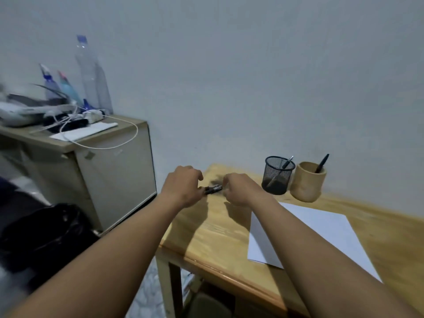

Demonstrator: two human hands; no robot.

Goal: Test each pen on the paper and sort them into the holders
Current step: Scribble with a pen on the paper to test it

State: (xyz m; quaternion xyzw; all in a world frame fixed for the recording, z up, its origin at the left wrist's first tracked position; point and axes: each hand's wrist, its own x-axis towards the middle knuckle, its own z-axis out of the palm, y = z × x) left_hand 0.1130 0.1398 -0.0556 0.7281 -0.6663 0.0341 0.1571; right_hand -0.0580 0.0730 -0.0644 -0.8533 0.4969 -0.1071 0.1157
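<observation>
A dark pen [213, 189] hangs between my two hands over the far left corner of the wooden table [220, 235]. My left hand [183, 185] grips one end of it. My right hand [238, 188] pinches the other end with its fingertips. A white sheet of paper [321, 232] lies to the right, partly under my right forearm. At the back stand a black mesh holder [277, 175] with one pen in it and a wooden holder [307, 181] with one dark pen in it.
A beige cabinet [110, 171] stands left of the table, loaded with bottles [91, 74], cables and a white slab. A black bag [46, 237] lies on the floor below it. The wall runs close behind the holders.
</observation>
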